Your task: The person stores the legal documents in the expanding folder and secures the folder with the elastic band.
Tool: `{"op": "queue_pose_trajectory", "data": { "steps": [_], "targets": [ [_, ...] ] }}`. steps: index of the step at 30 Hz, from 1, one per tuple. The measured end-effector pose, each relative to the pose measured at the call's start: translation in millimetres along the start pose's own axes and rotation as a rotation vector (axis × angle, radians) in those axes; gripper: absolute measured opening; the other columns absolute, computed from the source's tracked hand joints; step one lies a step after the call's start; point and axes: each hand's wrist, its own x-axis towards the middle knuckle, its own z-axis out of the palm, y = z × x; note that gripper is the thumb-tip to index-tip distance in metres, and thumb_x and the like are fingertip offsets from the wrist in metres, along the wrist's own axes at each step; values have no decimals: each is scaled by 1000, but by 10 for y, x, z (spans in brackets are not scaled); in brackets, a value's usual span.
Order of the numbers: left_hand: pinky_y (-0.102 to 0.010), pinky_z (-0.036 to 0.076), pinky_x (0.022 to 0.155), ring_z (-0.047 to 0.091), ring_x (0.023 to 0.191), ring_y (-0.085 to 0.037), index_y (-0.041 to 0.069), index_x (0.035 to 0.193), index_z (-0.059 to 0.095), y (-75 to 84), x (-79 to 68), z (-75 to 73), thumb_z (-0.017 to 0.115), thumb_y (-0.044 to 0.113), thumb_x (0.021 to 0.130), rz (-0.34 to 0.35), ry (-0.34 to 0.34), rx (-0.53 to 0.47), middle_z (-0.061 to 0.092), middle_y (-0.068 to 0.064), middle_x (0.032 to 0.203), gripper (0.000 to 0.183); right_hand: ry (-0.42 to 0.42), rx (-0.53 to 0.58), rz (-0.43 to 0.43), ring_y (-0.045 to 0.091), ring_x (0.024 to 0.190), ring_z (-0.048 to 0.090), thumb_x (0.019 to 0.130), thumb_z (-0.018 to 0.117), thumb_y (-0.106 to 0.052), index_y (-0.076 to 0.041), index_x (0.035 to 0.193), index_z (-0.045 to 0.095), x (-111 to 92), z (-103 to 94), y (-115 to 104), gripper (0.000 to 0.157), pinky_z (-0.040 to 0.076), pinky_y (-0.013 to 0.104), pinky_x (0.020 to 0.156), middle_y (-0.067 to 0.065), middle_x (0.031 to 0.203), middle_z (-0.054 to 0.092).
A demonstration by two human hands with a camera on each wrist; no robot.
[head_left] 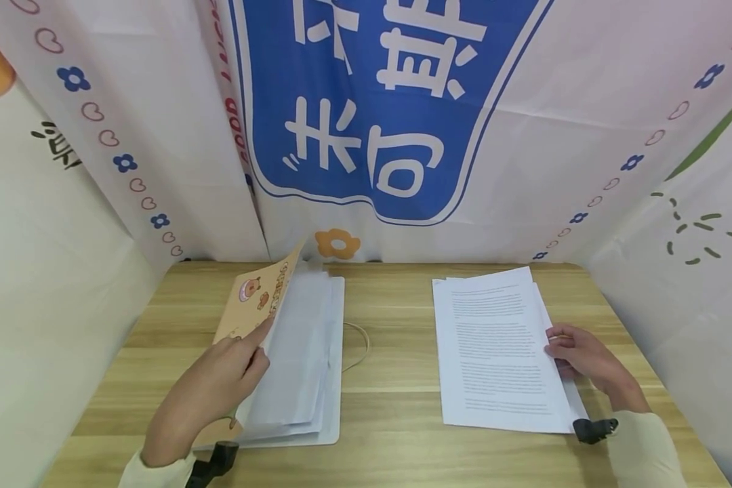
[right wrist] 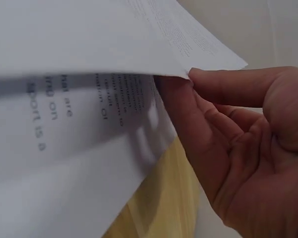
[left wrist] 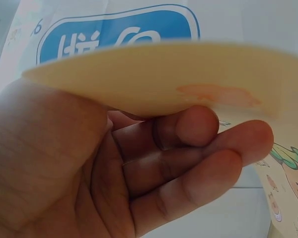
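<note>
Several printed pages (head_left: 494,352) at right fingers (right wrist: 188,121), “可” on blue banner (head_left: 369,88)

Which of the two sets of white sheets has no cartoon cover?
The right set, topped by a printed page, with the right hand gripping its edge; the other set has a raised cartoon cover.

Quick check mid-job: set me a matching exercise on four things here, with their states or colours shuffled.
1. Folder cover
2. Right hand
3. Thin cord
4. Left hand

A. Pinching the edge of printed paper
B. Holding the raised cover
C. Light orange with cartoon pictures
D. Curved, seen against the table

Pairs: 1-C, 2-A, 3-D, 4-B
</note>
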Motion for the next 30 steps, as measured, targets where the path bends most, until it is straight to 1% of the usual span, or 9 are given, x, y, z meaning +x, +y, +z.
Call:
{"op": "queue_pose_trajectory", "data": {
  "steps": [4, 6, 9, 14, 16, 19, 25, 30],
  "targets": [
    [-22, 30, 42, 25, 44, 2, -16, 143, 49, 5, 13, 12, 49, -2, 98, -2, -2, 5, 30, 17, 53, 48, -9, 94, 0, 24, 89, 67, 104, 60, -10, 8, 140, 43, 4, 22, 78, 44, 59, 38, 72, 20, 114, 65],
    [-22, 30, 42, 26, 44, 1, -15, 144, 49, 12, 17, 13, 49, -2, 98, -6, -2, 7, 31, 16, 53, 48, -9, 143, -3, 22, 88, 68, 104, 61, -11, 7, 138, 45, 11, 46, 107, 42, 59, 37, 73, 15, 112, 67],
    [-22, 31, 42, 26, 45, 1, -15, 144, 49, 16, 16, 14, 49, -2, 98, -4, 4, 15, 31, 16, 54, 48, -18, 211, -30, 19, 89, 68, 103, 62, -12, 8, 139, 45, 19, 92, 131, 44, 59, 35, 74, 11, 111, 69],
    [-22, 31, 43, 27, 45, 1, -14, 145, 49, 21, 6, 22, 50, -2, 98, -11, 9, 27, 32, 15, 55, 49, -42, 309, -62, 15, 92, 68, 104, 63, -14, 10, 145, 40, 20, 191, 94, 53, 58, 33, 77, 7, 112, 68],
    [-22, 31, 43, 27, 45, 1, -13, 145, 48, 22, 1, 24, 50, -2, 98, -10, 8, 25, 32, 16, 55, 49, -52, 338, -70, 14, 92, 68, 104, 63, -15, 11, 145, 39, 18, 235, 56, 54, 58, 32, 77, 5, 110, 68],
    [-22, 31, 42, 27, 45, 1, -13, 146, 47, 20, -8, 24, 50, -2, 99, -2, 14, 19, 32, 16, 55, 49, -65, 364, -80, 13, 91, 68, 103, 64, -14, 11, 144, 41, 16, 305, -9, 53, 57, 31, 76, 2, 107, 69],
    [-22, 31, 42, 27, 45, 2, -14, 145, 48, 11, -14, 46, 50, -2, 98, 7, 24, 16, 32, 16, 55, 49, -89, 374, -100, 14, 91, 67, 102, 65, -15, 9, 143, 45, 44, 442, -131, 52, 57, 31, 75, 4, 109, 69],
    [-22, 32, 42, 28, 45, 2, -14, 145, 48, 2, -24, 58, 50, -2, 97, 7, 29, 20, 32, 16, 56, 49, -152, 411, -135, 17, 92, 69, 103, 64, -12, 11, 141, 47, 89, 579, -242, 48, 58, 32, 75, 7, 110, 71]
  ]
}}
